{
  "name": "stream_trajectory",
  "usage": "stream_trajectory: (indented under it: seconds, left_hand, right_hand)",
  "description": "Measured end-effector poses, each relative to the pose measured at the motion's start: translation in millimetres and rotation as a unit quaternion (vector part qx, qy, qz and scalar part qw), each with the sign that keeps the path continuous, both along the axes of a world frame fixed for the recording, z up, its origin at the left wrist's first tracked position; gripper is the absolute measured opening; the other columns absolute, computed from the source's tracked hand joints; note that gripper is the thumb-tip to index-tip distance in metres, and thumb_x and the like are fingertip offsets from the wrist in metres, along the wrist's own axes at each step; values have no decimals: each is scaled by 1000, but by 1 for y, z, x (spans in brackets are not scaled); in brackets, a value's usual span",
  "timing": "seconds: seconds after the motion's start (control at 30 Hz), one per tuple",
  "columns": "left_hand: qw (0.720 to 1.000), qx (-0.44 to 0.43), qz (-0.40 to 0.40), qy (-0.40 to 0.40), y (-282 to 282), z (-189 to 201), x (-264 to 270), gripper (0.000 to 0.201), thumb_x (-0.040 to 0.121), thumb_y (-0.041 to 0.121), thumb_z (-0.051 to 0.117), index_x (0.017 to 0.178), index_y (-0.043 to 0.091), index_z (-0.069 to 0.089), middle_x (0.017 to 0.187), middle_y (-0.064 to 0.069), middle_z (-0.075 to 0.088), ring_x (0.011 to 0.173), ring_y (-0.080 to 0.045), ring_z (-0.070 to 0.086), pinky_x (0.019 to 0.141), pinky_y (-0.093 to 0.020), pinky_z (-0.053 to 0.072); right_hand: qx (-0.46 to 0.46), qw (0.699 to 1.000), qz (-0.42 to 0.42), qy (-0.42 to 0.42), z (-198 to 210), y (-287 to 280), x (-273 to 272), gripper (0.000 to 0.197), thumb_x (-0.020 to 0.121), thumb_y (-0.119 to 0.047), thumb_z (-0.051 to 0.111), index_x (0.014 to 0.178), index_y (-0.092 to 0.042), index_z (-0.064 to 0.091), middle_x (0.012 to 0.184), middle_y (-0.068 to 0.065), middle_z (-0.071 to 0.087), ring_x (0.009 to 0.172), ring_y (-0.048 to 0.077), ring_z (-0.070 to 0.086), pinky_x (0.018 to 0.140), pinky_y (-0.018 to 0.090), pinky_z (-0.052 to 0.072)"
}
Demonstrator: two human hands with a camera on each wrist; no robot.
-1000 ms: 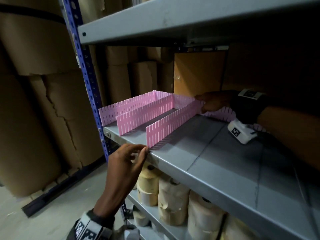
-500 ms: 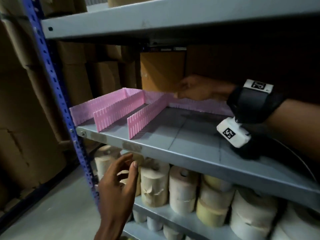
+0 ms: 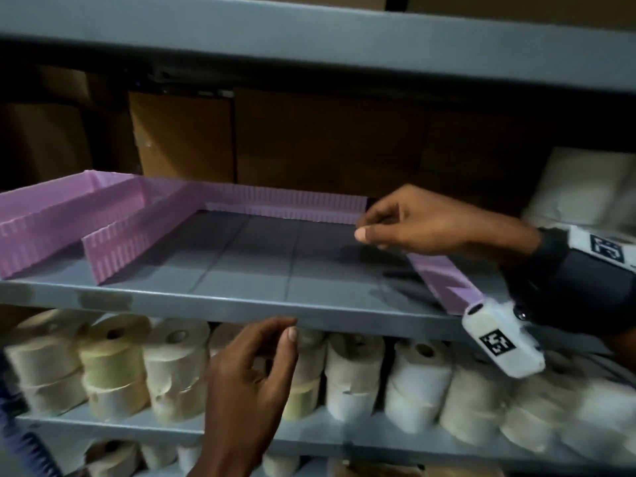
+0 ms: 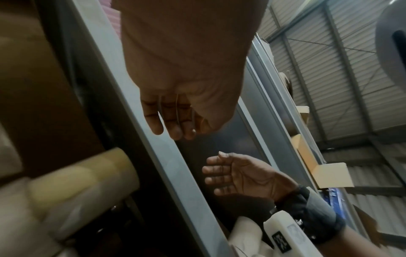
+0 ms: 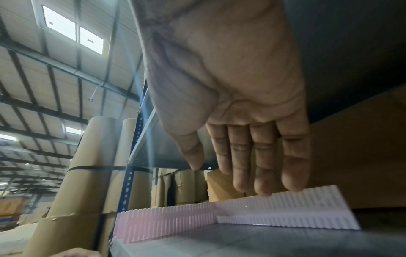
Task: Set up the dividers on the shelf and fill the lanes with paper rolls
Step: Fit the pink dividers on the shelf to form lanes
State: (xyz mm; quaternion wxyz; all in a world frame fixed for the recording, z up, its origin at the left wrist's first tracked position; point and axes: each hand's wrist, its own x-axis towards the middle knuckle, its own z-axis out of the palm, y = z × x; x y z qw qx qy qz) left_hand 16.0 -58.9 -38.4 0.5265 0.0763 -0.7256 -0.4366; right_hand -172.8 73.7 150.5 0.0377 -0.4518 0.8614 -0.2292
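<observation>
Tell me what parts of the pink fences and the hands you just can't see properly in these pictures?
- Head view: the loose pink divider runs under the right hand and wrist camera, so its ends are hidden.
- Head view: whether the right fingertips touch the back divider is unclear.
- Left wrist view: the left hand covers the dividers; the paper rolls are blurred.
- Right wrist view: the loose divider is out of frame.

Grey shelf (image 3: 241,297) has pink dividers (image 3: 113,249) standing on it; lower shelf (image 3: 137,430) is packed with paper rolls (image 3: 354,373).
</observation>
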Motion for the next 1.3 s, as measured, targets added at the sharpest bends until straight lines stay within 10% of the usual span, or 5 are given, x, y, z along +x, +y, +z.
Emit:
stream_trajectory:
  seconds: [0.43,0.7,0.9,1.07,1.3]
  left_hand:
    - [982,-161,-64,-78,97,46,-65,19,92,40,63,99,28,75,91,20,70,88,4,67,70,-12,51]
    - [925,-294,-45,-237,123,47,-129,49,93,54,63,131,24,67,138,10,63,128,-5,54,109,-22,40]
    - [925,-303,-19,-227,128,43,-134,42,88,52,67,120,25,75,127,14,69,118,-2,61,101,-22,45]
    - [956,-234,-87,-154,120,48,-131,32,91,46,70,115,26,77,118,17,73,112,6,64,94,-24,54]
    - [976,-213,-4,-37,101,51,-117,35,99,33,54,133,35,61,104,13,77,85,-6,75,70,-31,61]
  right_hand:
    - [-124,987,-104,-12,-73,141,-71,14,91,-24,66,93,-18,78,84,-4,76,82,13,72,81,39,57]
    - [-104,984,-114,91,-117,146,-88,30,94,-20,51,114,-23,73,114,-1,69,101,13,63,89,22,46]
    - [-136,982,-108,71,-119,150,-92,29,91,-15,51,102,-27,75,108,-3,69,101,16,64,94,29,48]
    - [-188,973,-130,32,-118,155,-95,22,90,-17,55,90,-30,73,78,-18,66,71,0,62,63,19,44]
    - [-248,955,-162,-17,-117,153,-99,13,92,-23,61,97,-29,72,90,-14,70,79,-4,61,65,11,41]
